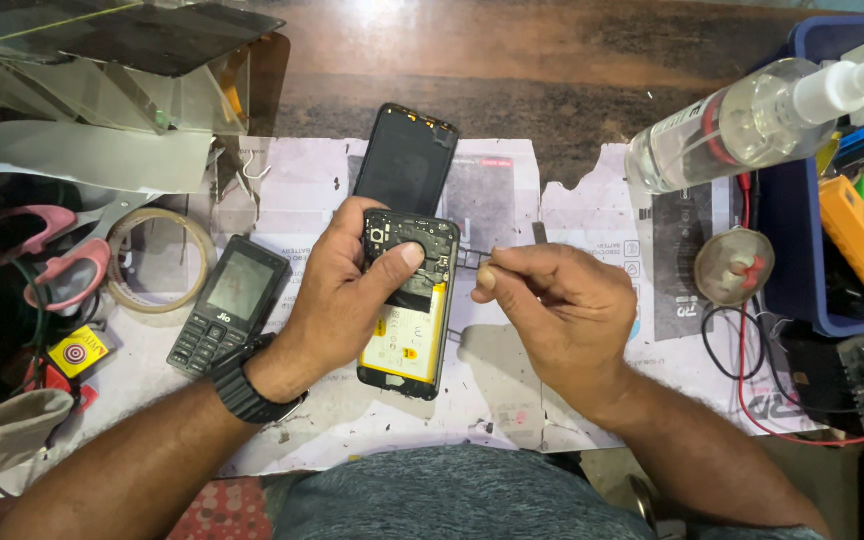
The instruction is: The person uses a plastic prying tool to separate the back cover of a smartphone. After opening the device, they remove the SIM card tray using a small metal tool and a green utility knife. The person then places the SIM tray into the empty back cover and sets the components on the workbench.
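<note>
hands: 2, left hand (337, 290) and right hand (562, 300)
opened smartphones: 1, opened smartphone (407, 320) with yellow battery showing
back covers: 1, black back cover (407, 160) lying above it
keypad phones: 1, black keypad phone (227, 305)
tape rolls: 1, tape roll (159, 260)
scissors: 1, pink-handled scissors (62, 250)
spray bottles: 1, clear spray bottle (752, 120) (lying on its side)
wristwatches: 1, black wristwatch (247, 390)
blue trays: 1, blue tray (787, 200)
small tools in right hand: 1, thin metal tool (474, 260) (kind unclear)
paper sheets on bench: cannot count, overlapping
</note>
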